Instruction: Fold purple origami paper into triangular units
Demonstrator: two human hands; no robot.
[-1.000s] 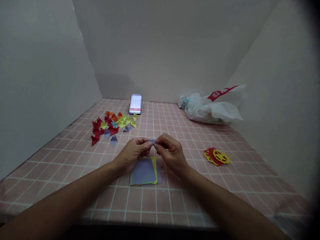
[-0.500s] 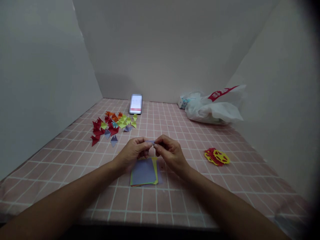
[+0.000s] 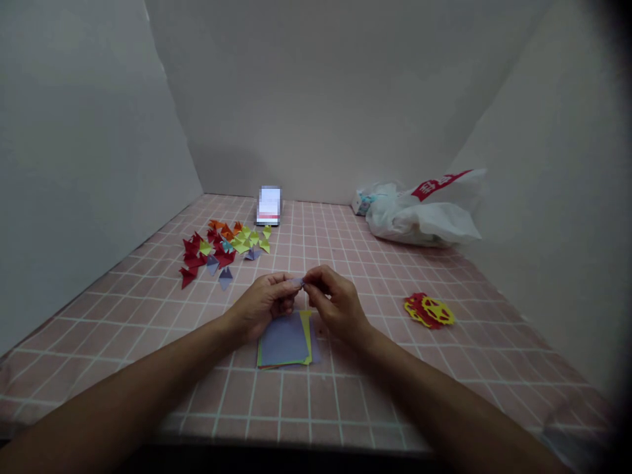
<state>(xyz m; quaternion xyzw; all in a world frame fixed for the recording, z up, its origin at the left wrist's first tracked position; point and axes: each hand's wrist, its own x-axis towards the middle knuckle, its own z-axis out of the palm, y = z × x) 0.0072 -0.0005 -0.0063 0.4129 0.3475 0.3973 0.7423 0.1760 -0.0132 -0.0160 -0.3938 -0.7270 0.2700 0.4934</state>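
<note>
A small folded piece of purple paper (image 3: 297, 282) is pinched between my two hands, mostly covered by the fingers. My left hand (image 3: 269, 299) grips its left side between thumb and fingers. At its right end, the thumb and fingertips of my right hand (image 3: 334, 296) are closed on the same paper. Just below the hands lies a stack of square paper sheets (image 3: 284, 342), purple on top, with yellow and green edges showing. To the left and farther back, several small folded paper shapes (image 3: 224, 258) lie grouped in red, orange, yellow, blue and purple.
A phone (image 3: 268, 206) with a lit screen stands at the back. White plastic bag (image 3: 424, 220) and a small box (image 3: 362, 201) sit at the back right. Red and yellow cut-out discs (image 3: 428, 311) lie at right on the pink checked tablecloth (image 3: 370, 401). Pale walls enclose the table.
My fingers have shifted slightly on the purple paper, and less of it shows between them. Everything else on the table stays in place.
</note>
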